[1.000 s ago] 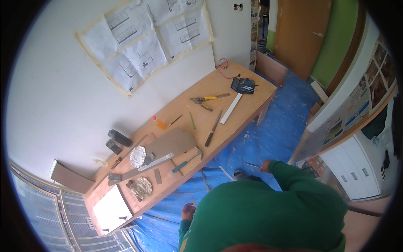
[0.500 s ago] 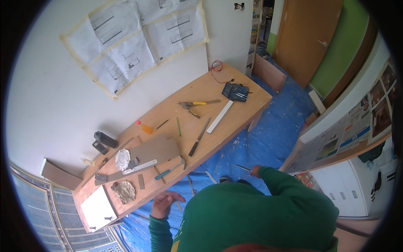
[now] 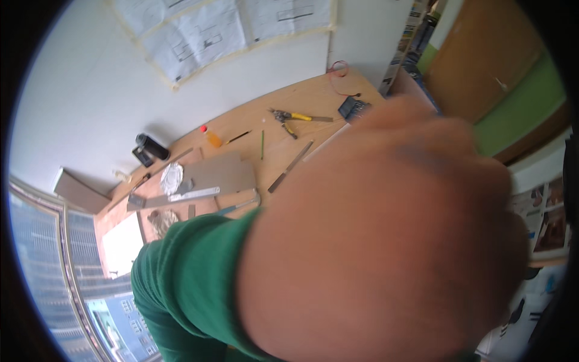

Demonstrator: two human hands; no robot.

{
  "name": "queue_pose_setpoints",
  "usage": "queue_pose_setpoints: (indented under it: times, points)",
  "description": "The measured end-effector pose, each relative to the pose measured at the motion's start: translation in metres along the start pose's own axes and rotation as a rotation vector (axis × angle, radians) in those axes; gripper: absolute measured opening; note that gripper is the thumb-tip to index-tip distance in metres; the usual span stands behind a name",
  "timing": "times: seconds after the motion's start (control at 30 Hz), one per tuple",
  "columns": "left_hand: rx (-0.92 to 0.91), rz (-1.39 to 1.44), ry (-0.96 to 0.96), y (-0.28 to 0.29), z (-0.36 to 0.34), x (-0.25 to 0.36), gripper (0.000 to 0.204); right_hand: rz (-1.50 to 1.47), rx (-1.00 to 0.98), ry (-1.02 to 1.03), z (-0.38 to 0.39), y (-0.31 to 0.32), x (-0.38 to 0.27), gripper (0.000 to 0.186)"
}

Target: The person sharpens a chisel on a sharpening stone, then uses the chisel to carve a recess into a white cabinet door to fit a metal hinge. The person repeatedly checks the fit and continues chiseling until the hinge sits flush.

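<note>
Raised since the earlier frame: left hand, from low beside the counter to just before the lens, green sleeve reaching up from lower left. Too blurred for a firm reading: cannot tell whether clenched or loose, nothing visibly held. Right hand out of sight, grip unknown. Note hammer lying on the counter, just beside the sleeve as seen, and dark-handled file farther along. Main risk: bumping the lens, from such closeness. Second risk, judged possible: catching the hammer with a dropping forearm, from having much of the counter masked.
</note>
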State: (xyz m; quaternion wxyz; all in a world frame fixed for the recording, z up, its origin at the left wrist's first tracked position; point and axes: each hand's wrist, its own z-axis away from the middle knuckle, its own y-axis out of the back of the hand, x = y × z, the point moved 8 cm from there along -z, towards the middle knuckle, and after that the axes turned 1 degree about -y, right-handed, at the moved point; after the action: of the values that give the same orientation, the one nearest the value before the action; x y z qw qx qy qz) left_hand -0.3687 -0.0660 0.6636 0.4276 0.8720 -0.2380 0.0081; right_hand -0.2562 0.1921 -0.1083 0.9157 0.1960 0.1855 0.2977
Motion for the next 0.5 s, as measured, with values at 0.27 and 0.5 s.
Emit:
queue_pose_setpoints:
  times: [0.27,0.5]
  points:
    - [-0.142,-0.009,0.016,-0.028,0.01,0.004,0.048,-0.116,-0.004,-0.053,0.004,-0.017,0.007,0.047]
    - [0.147,0.172,0.289,0.049,0.066,-0.026,0.045,0.095,-0.117,-0.071,0.021,0.001,0.009,0.038]
